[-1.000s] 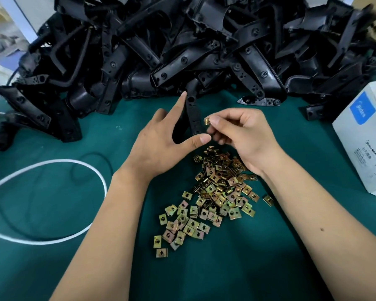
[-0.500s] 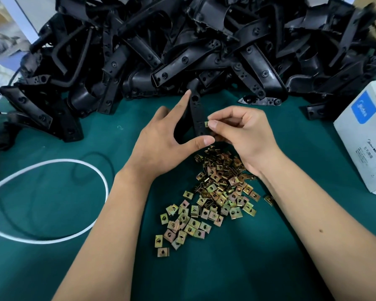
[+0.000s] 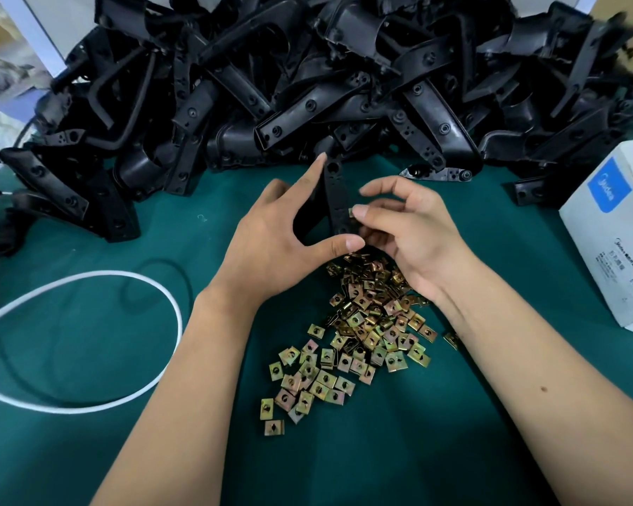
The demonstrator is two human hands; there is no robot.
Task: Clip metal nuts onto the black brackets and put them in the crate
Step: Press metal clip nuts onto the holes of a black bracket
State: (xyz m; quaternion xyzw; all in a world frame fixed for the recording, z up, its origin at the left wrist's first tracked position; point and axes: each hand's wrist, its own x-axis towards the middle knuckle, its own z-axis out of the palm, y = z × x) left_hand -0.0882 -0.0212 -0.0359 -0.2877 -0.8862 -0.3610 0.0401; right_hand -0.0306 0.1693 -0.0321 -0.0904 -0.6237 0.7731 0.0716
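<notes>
Nearest the front edge of the table [image 3: 88, 451], only green cloth and both forearms are seen. Toward the middle, loose nuts [image 3: 359, 334] are spread in a heap, dozens unused. A white cord [image 3: 132, 283] is looped toward the left edge. Just past the heap, one bracket [image 3: 335, 199] is held upright by the left hand [image 3: 275, 250], thumb at its lower end and forefinger stretched along its upper part, fingers wrapped round it. A nut [image 3: 352, 212] is pinched by the right hand [image 3: 413, 231] and pressed against the bracket's right edge; whether it is fully seated cannot be told. A white box [image 3: 614, 231] is set at the right edge. Along the far edge a large pile [image 3: 307, 85] of brackets is stacked, none seen with nuts fitted, though detail there is too small to be sure. No crate is in view, so finished pieces cannot be counted. Judged from this: one clip is in hand, the drop into the crate is not yet done, and most of the work is left.
</notes>
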